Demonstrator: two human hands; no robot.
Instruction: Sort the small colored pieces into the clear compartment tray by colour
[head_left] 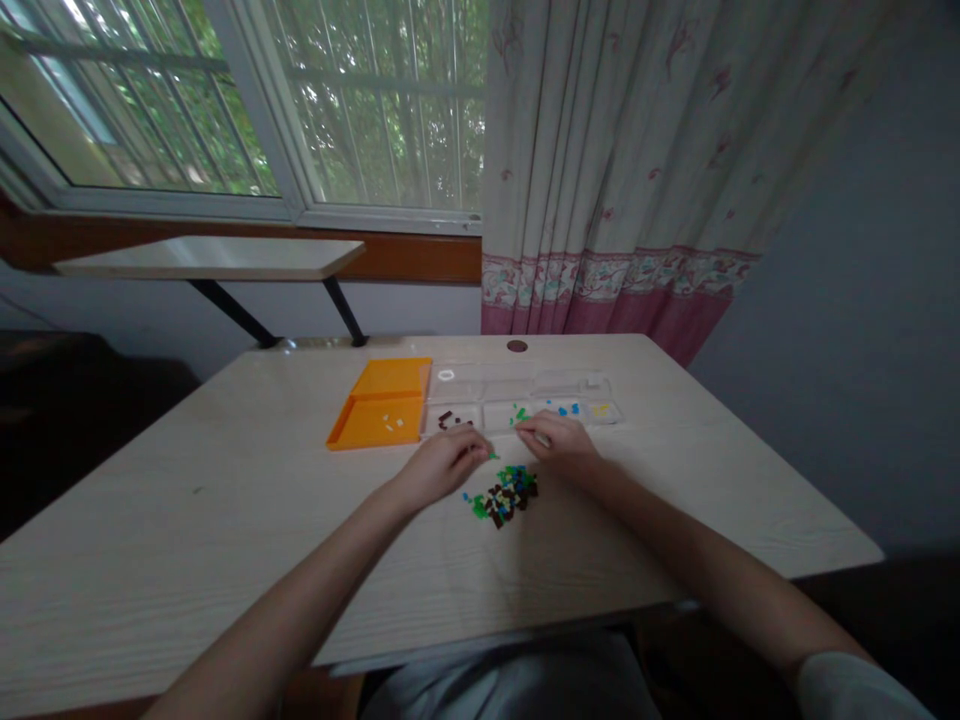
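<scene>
My left hand (442, 462) rests on the pale wooden table (225, 520) with fingers curled in a pinch, a small green piece at its fingertips. My right hand (559, 440) lies just right of it, fingers bent together near the front edge of a clear compartment tray (517, 385). A small heap of tiny green, brown, blue and yellow pieces (506, 495) sits on the table just in front of both hands. The tray's cells hold sorted brown, green, blue and yellow bits.
An orange lid and tray (382, 405) with a few pale pieces lies left of the clear tray. A round cable hole (517, 346) marks the table's far edge. Behind stand a window, a shelf (210, 257) and a patterned curtain (622, 170).
</scene>
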